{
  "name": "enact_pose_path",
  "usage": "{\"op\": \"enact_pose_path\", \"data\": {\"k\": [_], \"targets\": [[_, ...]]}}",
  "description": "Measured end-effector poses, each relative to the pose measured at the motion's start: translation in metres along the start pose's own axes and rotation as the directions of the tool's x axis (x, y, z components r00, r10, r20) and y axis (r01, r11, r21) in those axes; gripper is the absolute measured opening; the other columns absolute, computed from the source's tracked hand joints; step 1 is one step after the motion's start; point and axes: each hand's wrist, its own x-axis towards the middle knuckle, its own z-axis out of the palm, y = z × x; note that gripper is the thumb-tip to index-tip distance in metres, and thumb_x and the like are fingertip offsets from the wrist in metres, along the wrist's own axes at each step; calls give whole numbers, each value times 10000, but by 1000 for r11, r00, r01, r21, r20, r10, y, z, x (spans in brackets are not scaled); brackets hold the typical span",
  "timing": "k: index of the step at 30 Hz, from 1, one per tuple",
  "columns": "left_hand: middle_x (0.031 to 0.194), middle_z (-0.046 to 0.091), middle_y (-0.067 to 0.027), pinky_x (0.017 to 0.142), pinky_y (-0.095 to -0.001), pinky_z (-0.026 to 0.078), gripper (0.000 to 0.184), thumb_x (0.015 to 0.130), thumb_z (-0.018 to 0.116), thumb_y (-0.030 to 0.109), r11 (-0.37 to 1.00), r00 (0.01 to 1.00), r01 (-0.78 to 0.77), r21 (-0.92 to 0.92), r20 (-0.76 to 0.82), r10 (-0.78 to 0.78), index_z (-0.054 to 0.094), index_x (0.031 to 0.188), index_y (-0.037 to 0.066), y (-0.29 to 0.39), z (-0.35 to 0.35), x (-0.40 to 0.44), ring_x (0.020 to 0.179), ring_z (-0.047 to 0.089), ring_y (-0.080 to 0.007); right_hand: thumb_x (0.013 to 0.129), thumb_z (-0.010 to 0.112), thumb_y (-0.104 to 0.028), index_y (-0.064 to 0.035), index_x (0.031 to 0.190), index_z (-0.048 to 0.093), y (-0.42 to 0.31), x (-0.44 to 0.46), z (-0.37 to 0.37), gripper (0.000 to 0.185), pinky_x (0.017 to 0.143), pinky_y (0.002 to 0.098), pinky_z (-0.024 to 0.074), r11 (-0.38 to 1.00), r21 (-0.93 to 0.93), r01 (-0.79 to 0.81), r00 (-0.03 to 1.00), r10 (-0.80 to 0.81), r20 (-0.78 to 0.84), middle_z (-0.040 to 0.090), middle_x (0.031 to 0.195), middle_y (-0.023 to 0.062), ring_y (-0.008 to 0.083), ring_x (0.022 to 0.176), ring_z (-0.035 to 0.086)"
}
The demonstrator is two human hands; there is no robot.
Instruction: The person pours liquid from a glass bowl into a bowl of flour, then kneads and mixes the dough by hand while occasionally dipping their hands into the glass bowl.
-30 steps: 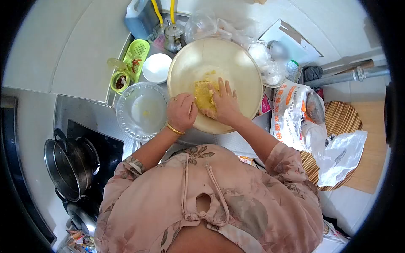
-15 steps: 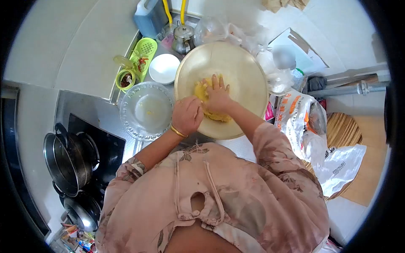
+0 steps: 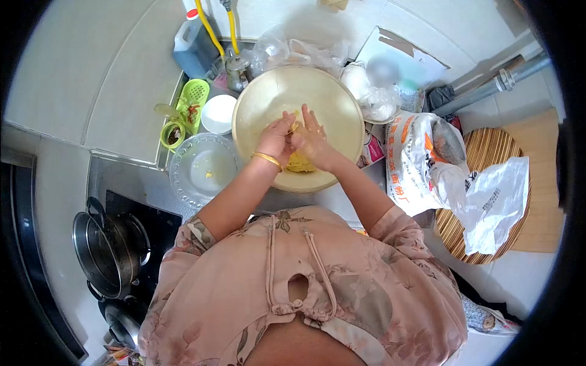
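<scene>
A large cream-coloured basin stands in front of me, with a lump of yellow dough in its lower part. Both hands are over the basin, above the dough, and meet at the thumb side of my right hand. My left hand, with a gold bangle at the wrist, is closed, its fingertips against the right hand; what they pinch is hidden. Stretched out and apart are the fingers of my right hand, which have yellow bits on them. Part of the dough is covered by the hands.
Left of the basin are a clear scalloped bowl, a white bowl and a green tray. A kettle stands behind. Further left, a black pan sits by the stove. A flour bag and round striped board lie right.
My right hand has lifted off the dough and now meets my left hand over the basin. My left hand has moved inward from the basin's left rim. The camera view has shifted.
</scene>
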Motion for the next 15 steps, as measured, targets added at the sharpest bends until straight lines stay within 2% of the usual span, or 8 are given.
{"op": "enact_pose_path", "data": {"k": [1,3,4,6,9,12,15], "targets": [[830,572,-23,632,-262,468,251,867,590,216,1000,1000,21,5,-17,-21,572,1035,31,-2,2,0,704,550,-122,767,327,-759,-144,1412,268,-1,-3,1,893,1045,593,42,941,-334,57,998,-66,-15,108,1473,210,375,1369,24],[782,553,-16,573,-250,451,239,862,598,223,998,997,61,17,-55,-60,563,1014,42,-4,7,-3,644,528,-111,729,382,-765,-113,1412,253,-2,-10,1,953,1023,633,22,845,-522,115,988,-150,-24,60,1473,226,403,1363,0],[781,551,-17,572,-251,452,229,862,599,227,994,997,78,80,-27,-76,559,997,46,-5,5,-4,638,524,-115,710,409,-767,-97,1412,245,-2,-12,1,985,1012,653,13,783,-606,138,982,-190,-22,36,1473,234,417,1360,-12],[778,549,-20,570,-252,453,212,861,601,236,973,993,106,204,27,-114,552,961,55,-7,-8,-2,626,516,-124,676,462,-765,-76,1407,245,1,-15,0,1028,1015,652,13,723,-674,153,975,-220,-15,47,1474,229,409,1362,-3],[865,571,-19,681,-268,495,152,876,582,225,907,913,374,194,95,-397,549,939,91,-16,-32,6,750,553,-134,629,575,-716,-66,1401,257,1,-20,-6,1057,1020,650,17,663,-731,163,980,-194,43,71,1473,221,402,1363,10],[873,575,-21,706,-286,502,133,874,585,198,972,981,181,150,44,-190,547,939,89,-36,-32,5,776,565,-146,597,697,-589,-59,1398,260,-2,-20,-12,1055,1027,645,31,617,-770,165,984,-152,89,96,1470,212,393,1364,30],[814,565,-30,677,-269,505,118,850,605,132,992,993,113,51,21,-115,541,931,74,-36,-21,-1,743,566,-149,582,761,-443,-49,1401,245,-2,-15,-14,1045,1035,636,49,586,-799,133,987,-156,51,108,1467,212,388,1365,53]]}}
